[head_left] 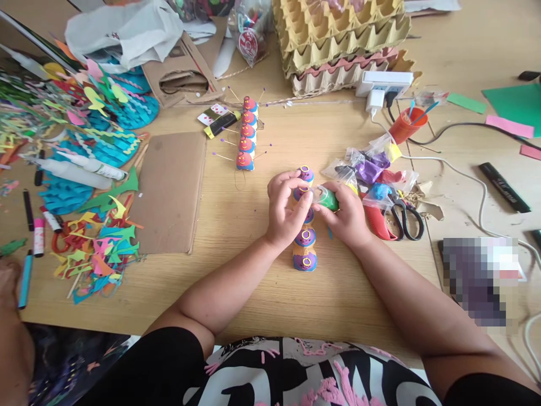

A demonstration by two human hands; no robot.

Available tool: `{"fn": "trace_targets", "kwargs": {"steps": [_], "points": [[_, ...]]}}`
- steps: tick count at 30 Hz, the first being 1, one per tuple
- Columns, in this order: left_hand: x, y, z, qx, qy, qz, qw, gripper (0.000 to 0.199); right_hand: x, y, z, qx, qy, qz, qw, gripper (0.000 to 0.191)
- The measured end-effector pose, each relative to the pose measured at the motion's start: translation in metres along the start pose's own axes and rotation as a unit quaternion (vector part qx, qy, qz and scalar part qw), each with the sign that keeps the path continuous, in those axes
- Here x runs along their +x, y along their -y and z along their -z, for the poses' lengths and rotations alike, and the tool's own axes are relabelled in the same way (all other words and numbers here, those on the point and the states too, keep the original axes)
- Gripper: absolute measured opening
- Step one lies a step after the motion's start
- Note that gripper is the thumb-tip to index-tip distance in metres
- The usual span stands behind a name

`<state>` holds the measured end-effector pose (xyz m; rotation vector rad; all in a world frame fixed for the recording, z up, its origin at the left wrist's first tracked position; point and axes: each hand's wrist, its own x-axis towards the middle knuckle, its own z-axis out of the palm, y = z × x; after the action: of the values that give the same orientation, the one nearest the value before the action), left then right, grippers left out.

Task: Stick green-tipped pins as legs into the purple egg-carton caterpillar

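My right hand (349, 217) is closed round a small clear bag of green clay (327, 198). At the clear end of that bag, the thumb and fingers of my left hand (287, 206) are pinched together. Both hands are above an egg-carton strip (305, 260) covered in purple and blue clay, with yellow rings on its bumps; its middle is partly hidden by my fingers. Farther back stands a second egg-carton strip (245, 145), orange and blue with smiling faces and purple-tipped sticks poking out sideways.
Bags of coloured clay (372, 166) and black-handled scissors (408, 220) lie to the right, near an orange cup (406, 127). Egg trays (338, 51) are stacked behind. Cardboard (169, 192), paper scraps (101, 248) and glue bottles (91, 166) are on the left. Another person's arm (10, 304) shows at far left.
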<state>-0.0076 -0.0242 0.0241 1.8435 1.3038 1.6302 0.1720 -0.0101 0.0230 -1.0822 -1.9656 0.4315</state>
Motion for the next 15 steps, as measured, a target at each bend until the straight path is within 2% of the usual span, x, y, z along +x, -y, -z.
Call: {"fn": "trace_targets", "kwargs": {"steps": [6, 11, 15], "points": [[0.0005, -0.0041, 0.0023, 0.066, 0.035, -0.094, 0.993, 0.029, -0.0003, -0.0006, -0.0011, -0.008, -0.019, -0.015, 1.000, 0.044], [-0.0016, 0.0020, 0.0027, 0.080, 0.042, -0.118, 0.989, 0.030, -0.0005, -0.0012, -0.0027, -0.013, -0.023, -0.017, 0.999, 0.041], [-0.0021, 0.0038, 0.0036, 0.096, 0.061, -0.095, 0.989, 0.034, -0.0010, -0.0007, -0.0034, -0.021, -0.016, -0.022, 0.999, 0.043]]}}
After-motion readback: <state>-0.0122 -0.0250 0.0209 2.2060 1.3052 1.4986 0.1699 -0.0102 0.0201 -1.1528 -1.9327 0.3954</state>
